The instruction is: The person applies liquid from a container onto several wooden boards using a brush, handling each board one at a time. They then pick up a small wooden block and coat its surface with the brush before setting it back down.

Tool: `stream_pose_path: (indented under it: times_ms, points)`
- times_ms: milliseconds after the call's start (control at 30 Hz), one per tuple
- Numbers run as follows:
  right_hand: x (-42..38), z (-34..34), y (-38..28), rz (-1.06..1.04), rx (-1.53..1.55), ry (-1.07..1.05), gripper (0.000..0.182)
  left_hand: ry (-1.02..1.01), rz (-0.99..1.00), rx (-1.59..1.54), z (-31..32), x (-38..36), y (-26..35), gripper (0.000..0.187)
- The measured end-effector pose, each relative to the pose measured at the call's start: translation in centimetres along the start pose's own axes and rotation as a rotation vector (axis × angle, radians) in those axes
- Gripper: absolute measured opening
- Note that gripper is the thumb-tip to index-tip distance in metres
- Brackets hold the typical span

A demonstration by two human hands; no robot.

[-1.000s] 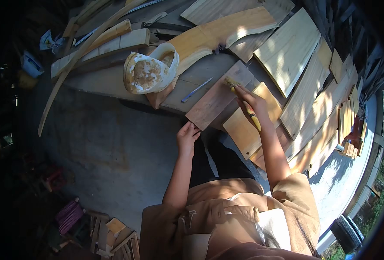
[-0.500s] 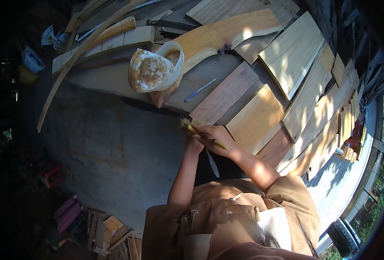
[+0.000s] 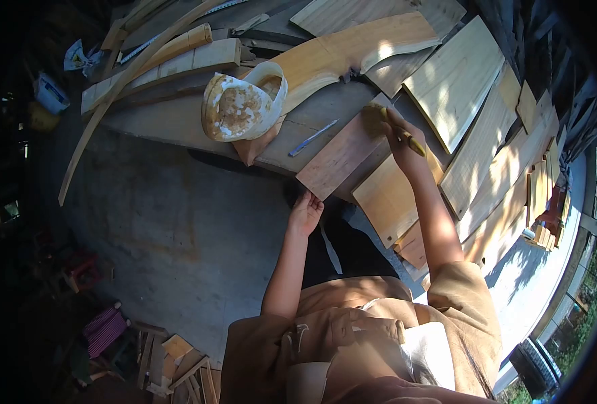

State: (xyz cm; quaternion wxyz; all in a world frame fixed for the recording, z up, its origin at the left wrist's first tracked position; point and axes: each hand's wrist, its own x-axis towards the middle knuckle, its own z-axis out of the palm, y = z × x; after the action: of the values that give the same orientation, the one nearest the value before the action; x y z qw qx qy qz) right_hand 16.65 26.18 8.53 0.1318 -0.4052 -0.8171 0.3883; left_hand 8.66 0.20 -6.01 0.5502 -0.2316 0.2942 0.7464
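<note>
My right hand (image 3: 402, 132) is closed round the handle of a brush (image 3: 416, 146). Its bristles are at the far end of a reddish-brown wooden board (image 3: 346, 148), where my fingers partly cover them. At the near end of that board, my left hand (image 3: 306, 213) grips the edge with its fingertips. A blue-and-white pen (image 3: 313, 138) lies just left of the board. Beyond the pen stands a white plastic container (image 3: 244, 101) with brown stains and an open top.
A paler board (image 3: 389, 198) lies right of the reddish one, with several more planks (image 3: 457, 81) beyond. A long curved board (image 3: 346, 50) lies behind the container. One thin bent strip (image 3: 86, 138) juts past the table's left edge. Wood scraps (image 3: 177, 357) sit at lower left.
My right hand has carried the brush from near my body out to the board's far end. My left hand has come away from it and taken the board's near edge.
</note>
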Motion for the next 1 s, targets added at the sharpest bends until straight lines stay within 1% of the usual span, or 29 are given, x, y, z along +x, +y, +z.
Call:
stream_pose_path:
  times_ms: [33,67,100,133,167,200,233,267,300,333,367,433,467,500,533,567,600,633,667,700,733,800,867,900,967,1000]
  points:
    - [0.2,-0.4,-0.3,-0.085,-0.196,0.048,0.037,0.018,0.004,0.004,0.1,-0.1,0.0,0.018]
    - [0.2,0.1,-0.2,-0.243,-0.423,0.125,0.041,0.018,0.004,0.003,0.1,-0.1,-0.1,0.018]
    - [-0.2,0.9,-0.4,-0.316,-0.395,0.130,0.040,0.022,0.009,-0.007,0.4,-0.2,-0.1,0.018]
    - [-1.1,1.8,-0.7,-0.282,-0.365,-0.029,0.043,0.025,0.013,-0.016,0.5,-0.2,-0.2,0.018]
    - [-2.2,3.6,0.0,-0.450,-0.547,-0.034,0.047,0.023,0.010,-0.016,0.5,0.0,-0.2,0.018]
    - [-3.8,5.0,-0.9,-0.472,-0.633,-0.161,0.051,0.051,0.011,-0.016,0.2,0.2,-0.4,0.018]
    - [-5.4,6.2,-2.2,-0.517,-0.682,-0.202,0.052,0.080,0.014,-0.015,0.0,0.4,-0.5,0.017]
    - [-6.9,6.8,-3.5,-0.547,-0.672,-0.244,0.052,0.081,0.014,-0.015,0.5,0.4,-0.4,0.017]
    - [-8.0,7.7,-4.1,-0.596,-0.594,-0.258,0.050,0.050,-0.008,0.048,1.4,0.3,-0.1,0.021]
    - [-9.0,8.4,-5.1,-0.603,-0.513,-0.304,0.049,0.018,-0.031,0.111,1.8,0.3,0.0,0.025]
    - [-9.7,8.4,-6.0,-0.612,-0.427,-0.361,0.047,-0.241,0.066,0.116,0.0,0.4,-0.6,0.034]
    - [-9.9,7.4,-7.8,-0.507,-0.162,-0.556,0.049,-0.505,0.290,0.300,-8.3,4.7,-3.2,0.037]
    - [-9.4,6.5,-8.3,-0.417,-0.094,-0.598,0.042,-0.505,0.290,0.304,-5.9,3.6,-2.4,0.037]
    - [-8.9,6.5,-7.8,-0.417,-0.091,-0.598,0.042,-0.304,0.171,0.235,-1.6,1.4,-1.1,0.035]
    - [-8.4,6.4,-7.1,-0.272,0.222,-0.525,0.036,-0.102,0.050,0.164,0.9,0.3,-0.5,0.033]
    - [-7.9,6.2,-6.4,-0.119,0.528,-0.440,0.031,-0.142,0.109,-0.055,0.8,0.6,-0.8,0.032]
    - [-7.2,5.8,-5.7,-0.132,0.532,-0.417,0.032,-0.127,0.113,0.011,0.9,0.4,-0.7,0.032]
    - [-6.7,5.5,-4.8,-0.064,0.512,-0.417,0.033,-0.114,0.118,0.077,0.9,0.2,-0.5,0.031]
    - [-5.9,5.0,-4.1,0.017,0.497,-0.416,0.033,-0.115,0.114,0.076,0.8,0.2,-0.5,0.031]
    - [-5.1,4.5,-3.6,0.096,0.480,-0.416,0.034,-0.053,0.080,0.019,0.6,0.3,-0.6,0.027]
    - [-4.5,4.3,-2.4,0.098,0.477,-0.416,0.034,0.009,0.046,-0.037,0.4,0.3,-0.6,0.024]
    - [-3.2,4.2,0.5,0.228,0.534,-0.269,0.035,-0.006,0.054,-0.032,0.1,0.4,-0.6,0.024]
    - [-1.7,2.4,1.1,0.095,0.394,-0.104,0.035,-0.036,0.056,-0.014,-0.4,0.5,-0.4,0.023]
    - [-0.6,1.6,1.5,0.058,0.257,-0.011,0.032,-0.037,0.050,-0.010,-0.4,0.4,-0.3,0.023]
    - [1.4,-0.2,2.2,-0.001,0.045,0.110,0.030,-0.031,0.052,0.005,-0.1,0.4,-0.1,0.022]
    - [2.2,-1.3,1.5,-0.023,-0.073,0.129,0.030,-0.041,0.050,0.001,-0.1,0.4,-0.1,0.022]
